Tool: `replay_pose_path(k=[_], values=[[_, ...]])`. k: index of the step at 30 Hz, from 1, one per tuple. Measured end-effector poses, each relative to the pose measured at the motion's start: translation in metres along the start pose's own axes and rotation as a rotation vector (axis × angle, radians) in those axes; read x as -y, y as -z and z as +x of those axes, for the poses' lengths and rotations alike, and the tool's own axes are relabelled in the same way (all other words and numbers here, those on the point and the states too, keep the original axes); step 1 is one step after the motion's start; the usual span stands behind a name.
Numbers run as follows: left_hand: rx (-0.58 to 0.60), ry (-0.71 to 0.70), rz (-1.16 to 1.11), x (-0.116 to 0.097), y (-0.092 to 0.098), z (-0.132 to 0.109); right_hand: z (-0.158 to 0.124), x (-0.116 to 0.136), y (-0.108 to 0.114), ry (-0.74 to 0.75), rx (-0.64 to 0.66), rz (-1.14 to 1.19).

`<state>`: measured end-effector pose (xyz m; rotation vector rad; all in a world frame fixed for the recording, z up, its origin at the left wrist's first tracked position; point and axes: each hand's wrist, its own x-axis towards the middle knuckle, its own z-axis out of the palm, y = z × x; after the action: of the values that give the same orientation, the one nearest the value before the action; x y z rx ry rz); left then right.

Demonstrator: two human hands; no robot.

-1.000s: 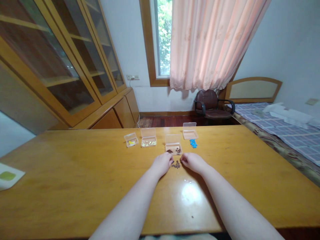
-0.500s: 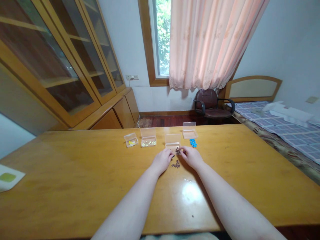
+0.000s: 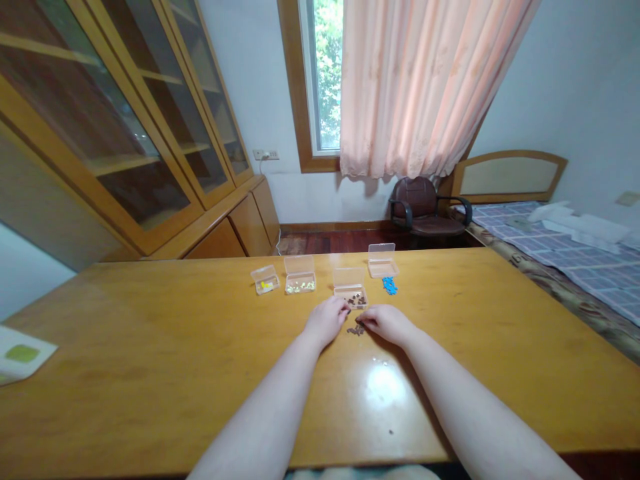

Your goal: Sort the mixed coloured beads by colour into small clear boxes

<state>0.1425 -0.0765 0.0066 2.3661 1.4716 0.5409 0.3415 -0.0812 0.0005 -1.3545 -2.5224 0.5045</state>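
My left hand (image 3: 326,321) is closed beside the front left corner of an open clear plastic box (image 3: 340,293). A small dark piece shows at its fingertips. Inside that box lie several small brown pieces (image 3: 357,299). Just in front of it, a little pile of brown pieces (image 3: 355,330) rests on the table. The fingers of my right hand (image 3: 387,324) are pinched together at the pile's right edge, with brown bits at the tips. Exactly how many pieces they hold is too small to tell.
Left of the brown box stand a lidded-open box with pale pieces (image 3: 300,287) and a smaller box with yellow pieces (image 3: 267,285). Blue pieces (image 3: 390,286) lie before another open box (image 3: 383,268) at right. A white-and-green sheet (image 3: 25,353) is at the left edge of the wooden table (image 3: 175,373).
My right hand has moved from over the brown box down to the pile in front, and brown pieces now show inside the box. My left hand has stayed near the box corner.
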Motion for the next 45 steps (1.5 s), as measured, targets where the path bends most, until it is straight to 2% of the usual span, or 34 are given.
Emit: replay_pose_path(k=[4,10,12,16,22,28,40,45], values=[[0.103,-0.079,0.078,-0.006,0.006,-0.005,-0.001,0.002,0.001,-0.045,-0.043,-0.041],[0.127,-0.054,0.118,-0.004,0.023,-0.009,0.004,-0.001,-0.002,-0.147,-0.362,-0.004],[0.175,-0.054,0.115,-0.004,0.025,-0.011,0.008,-0.003,-0.004,-0.193,-0.392,0.006],[0.227,-0.072,0.094,-0.006,0.023,-0.012,0.01,-0.005,-0.004,-0.193,-0.303,0.075],[0.248,-0.098,0.067,-0.007,0.015,-0.011,-0.002,-0.003,0.003,-0.042,-0.103,0.124],[0.288,-0.046,0.068,-0.006,0.014,-0.008,0.0,0.005,0.0,0.022,0.001,0.09],[0.223,-0.04,0.162,-0.004,0.007,-0.007,-0.001,0.02,0.003,-0.024,0.01,-0.152],[0.211,-0.019,0.168,-0.006,0.006,-0.007,0.0,0.021,0.003,-0.04,0.01,-0.148]])
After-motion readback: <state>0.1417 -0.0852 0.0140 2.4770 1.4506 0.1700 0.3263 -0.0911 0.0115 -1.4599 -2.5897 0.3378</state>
